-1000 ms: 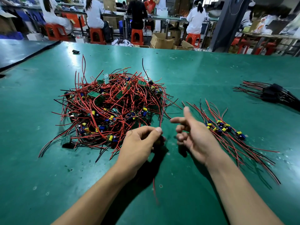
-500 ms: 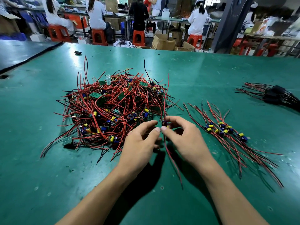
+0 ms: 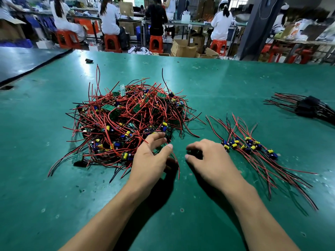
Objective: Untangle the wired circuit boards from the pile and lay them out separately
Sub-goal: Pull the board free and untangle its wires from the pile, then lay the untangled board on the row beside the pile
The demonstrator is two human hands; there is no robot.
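**Hands at the near edge of the pile, one loose wire between them**

The pile (image 3: 126,120) of red- and black-wired circuit boards sits on the green table (image 3: 217,84); most boards in it are buried under wire loops, and only scattered yellow and blue parts show.

The left hand (image 3: 150,160) reaches to the pile's near right edge, with the forefingers stretched out onto the wires and the thumb spread. Its lower fingers curl under the palm in shadow. A loose red wire (image 3: 176,165) runs from those fingertips past the thumb toward the person, but whether the hand pinches it cannot be told.

The right hand (image 3: 212,160), just right of the pile's near edge, arches loosely with its fingertips down. Its palm side is hidden and nothing shows in its grasp.

Right of the pile lies the separated row of boards (image 3: 244,144). Its wires lie parallel, slanting from the far left to the near right.

Farther right of the pile, a black bundle (image 3: 308,107) is cut off by the frame edge.
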